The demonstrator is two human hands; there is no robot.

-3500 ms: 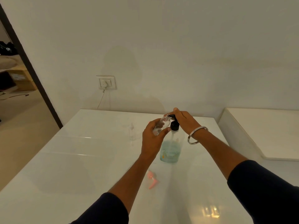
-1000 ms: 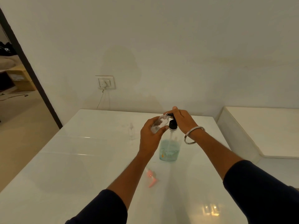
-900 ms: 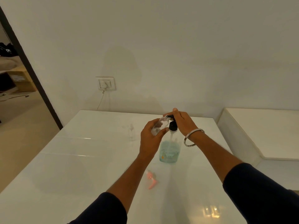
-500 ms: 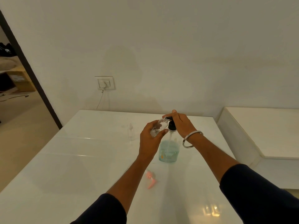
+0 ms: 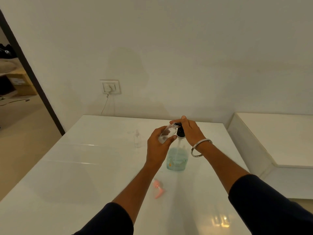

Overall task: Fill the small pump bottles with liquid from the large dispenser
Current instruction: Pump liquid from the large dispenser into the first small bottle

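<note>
A large clear dispenser (image 5: pixel 177 160) with pale blue-green liquid in its lower part stands on the white table (image 5: pixel 84 167). Its black pump head (image 5: pixel 180 133) is covered by my right hand (image 5: pixel 189 131), which presses on it from above. My left hand (image 5: pixel 157 146) holds a small clear bottle (image 5: pixel 166 134) tilted, its open neck up against the pump's spout. A second small clear bottle (image 5: pixel 137 139) stands upright to the left. A pink pump top (image 5: pixel 157 188) lies loose on the table near my left forearm.
The table ends at a wall with a socket and cable (image 5: pixel 110 87). A lower white ledge (image 5: pixel 274 141) adjoins the table on the right. A doorway (image 5: pixel 17 99) opens at the left.
Both hands stay at the dispenser. The right hand has bobbed slightly on the pump head, and the small bottle stays at the spout.
</note>
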